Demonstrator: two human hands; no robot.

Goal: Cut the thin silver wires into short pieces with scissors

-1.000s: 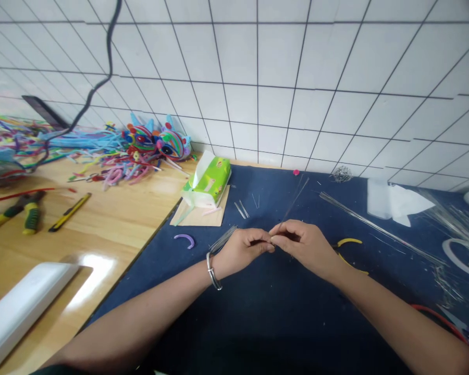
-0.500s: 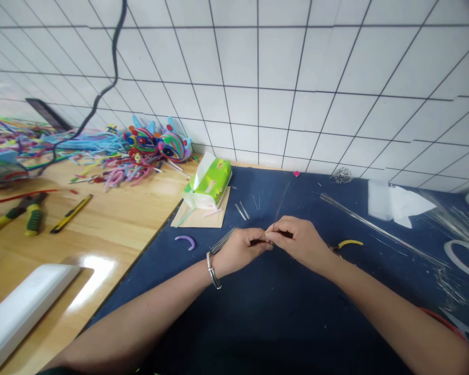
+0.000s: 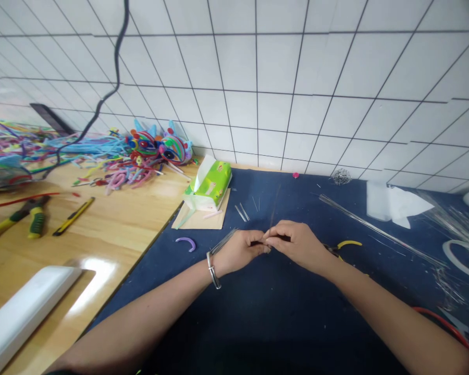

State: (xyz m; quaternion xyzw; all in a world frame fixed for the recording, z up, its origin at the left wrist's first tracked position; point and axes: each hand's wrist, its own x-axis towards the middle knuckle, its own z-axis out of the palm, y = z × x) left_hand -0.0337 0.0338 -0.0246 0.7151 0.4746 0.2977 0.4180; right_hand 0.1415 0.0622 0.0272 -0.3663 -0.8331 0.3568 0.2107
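My left hand [image 3: 240, 250], with a silver bracelet [image 3: 213, 271] at the wrist, is closed in a pinch. Its fingertips meet those of my right hand [image 3: 293, 244], which pinches as well. From between them a thin, blurred wire [image 3: 274, 205] rises away from me over the dark blue mat [image 3: 289, 312]; its lower end is hidden by the fingers. Beside my left hand lies a bundle of thin wires [image 3: 223, 240], partly covered by it. Yellow-handled pliers [image 3: 349, 244] lie just past my right wrist, partly hidden.
A green tissue pack [image 3: 211, 185] rests on a cardboard piece [image 3: 203, 221]. Long wires [image 3: 375, 224] and a tangled wire ball [image 3: 341, 176] lie at right. To the left are a utility knife [image 3: 74, 216], larger pliers [image 3: 35, 219] and colourful pipe cleaners [image 3: 89, 143].
The wire has swung slightly and shows differently above the fingers. My right hand has shifted a little left and down; the view has tilted slightly. Both pinches stay closed.
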